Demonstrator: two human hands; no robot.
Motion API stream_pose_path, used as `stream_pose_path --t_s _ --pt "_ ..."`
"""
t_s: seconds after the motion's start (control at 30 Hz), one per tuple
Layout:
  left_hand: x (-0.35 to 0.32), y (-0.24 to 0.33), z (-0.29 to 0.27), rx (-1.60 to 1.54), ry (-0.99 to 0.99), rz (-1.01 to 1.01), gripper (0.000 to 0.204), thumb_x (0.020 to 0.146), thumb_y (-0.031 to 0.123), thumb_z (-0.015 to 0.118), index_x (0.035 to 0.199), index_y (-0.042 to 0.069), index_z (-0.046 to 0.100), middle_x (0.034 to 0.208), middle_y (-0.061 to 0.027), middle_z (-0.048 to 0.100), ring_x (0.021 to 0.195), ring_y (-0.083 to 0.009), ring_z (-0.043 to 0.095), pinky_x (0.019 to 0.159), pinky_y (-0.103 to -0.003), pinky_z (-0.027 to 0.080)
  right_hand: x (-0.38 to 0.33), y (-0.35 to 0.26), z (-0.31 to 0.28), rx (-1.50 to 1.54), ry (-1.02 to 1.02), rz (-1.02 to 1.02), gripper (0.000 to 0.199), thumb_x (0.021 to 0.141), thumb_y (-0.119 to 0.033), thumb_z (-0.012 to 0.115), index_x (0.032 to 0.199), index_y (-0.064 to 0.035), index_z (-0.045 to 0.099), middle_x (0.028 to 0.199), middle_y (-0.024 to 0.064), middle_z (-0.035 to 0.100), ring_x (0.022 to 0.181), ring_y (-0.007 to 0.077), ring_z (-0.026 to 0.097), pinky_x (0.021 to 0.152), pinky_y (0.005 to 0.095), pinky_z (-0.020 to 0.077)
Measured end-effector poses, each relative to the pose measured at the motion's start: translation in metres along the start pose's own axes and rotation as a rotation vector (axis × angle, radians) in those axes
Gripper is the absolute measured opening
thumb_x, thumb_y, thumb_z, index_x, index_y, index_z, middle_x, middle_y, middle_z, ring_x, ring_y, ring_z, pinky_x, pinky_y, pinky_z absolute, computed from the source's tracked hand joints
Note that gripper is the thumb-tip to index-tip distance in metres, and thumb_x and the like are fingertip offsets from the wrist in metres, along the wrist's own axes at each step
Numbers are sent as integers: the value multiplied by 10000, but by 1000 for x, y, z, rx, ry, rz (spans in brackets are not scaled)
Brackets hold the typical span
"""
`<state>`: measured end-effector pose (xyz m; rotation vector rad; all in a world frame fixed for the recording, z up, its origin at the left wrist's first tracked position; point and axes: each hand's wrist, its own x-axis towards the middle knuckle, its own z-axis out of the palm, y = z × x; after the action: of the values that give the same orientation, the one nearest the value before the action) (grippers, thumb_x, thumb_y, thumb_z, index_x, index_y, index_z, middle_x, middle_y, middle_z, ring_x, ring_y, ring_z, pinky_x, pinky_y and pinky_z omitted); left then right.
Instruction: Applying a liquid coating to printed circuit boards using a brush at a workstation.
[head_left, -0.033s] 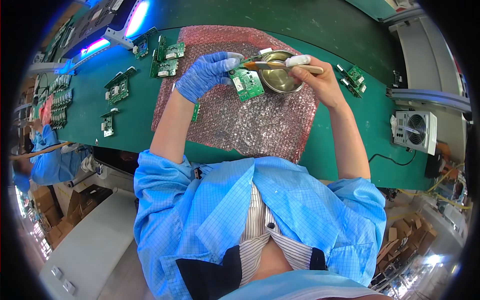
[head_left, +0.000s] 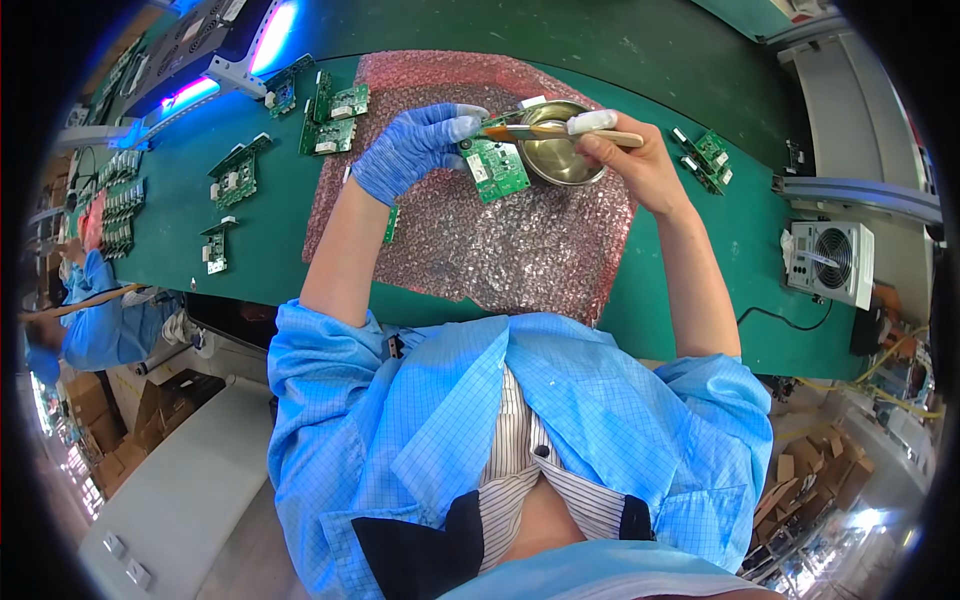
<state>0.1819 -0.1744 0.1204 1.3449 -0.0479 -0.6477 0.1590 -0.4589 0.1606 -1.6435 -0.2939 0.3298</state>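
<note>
My left hand, in a blue glove with white fingertips, grips a green circuit board by its upper left edge. In my right hand is a paintbrush with a pale wooden handle, held nearly level. One fingertip of that hand has a white covering. The brush's orange-brown bristles lie over the top of the board; whether they touch it I cannot tell. Just beneath the brush stands a round metal bowl with what looks like clear liquid inside.
Pink bubble wrap covers the middle of the green table. Several circuit boards stand at the left, others at the right. A white fan unit sits far right, a lit purple lamp upper left. Another person's blue sleeve shows at left.
The paintbrush and the fingers of my right hand have shifted very slightly to the left. My left hand and the circuit board look almost unmoved.
</note>
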Motion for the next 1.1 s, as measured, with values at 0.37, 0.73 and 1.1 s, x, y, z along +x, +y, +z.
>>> stream_pose_path --t_s 0.37,0.73,1.1 --pt "3 -1 7 -63 47 67 431 791 277 702 1129 28 601 963 -55 650 805 -106 637 628 -208 544 -9 1 8 -158 87 -14 220 865 -238 620 975 -47 635 756 -4 624 691 54 559 619 221 449" --pt "5 -2 7 48 193 88 400 800 262 699 1111 28 606 975 -54 647 827 -121 641 654 -218 558 -18 -5 22 -186 126 -90 208 859 -202 607 989 -42 630 850 38 645 739 89 586 663 250 466" --pt "-1 1 2 24 263 119 350 805 209 694 1096 33 609 977 -63 650 849 -143 647 663 -231 566 -23 -3 29 -488 -33 -115 140 855 -139 581 944 -41 628 869 118 643 785 234 625 705 318 479"
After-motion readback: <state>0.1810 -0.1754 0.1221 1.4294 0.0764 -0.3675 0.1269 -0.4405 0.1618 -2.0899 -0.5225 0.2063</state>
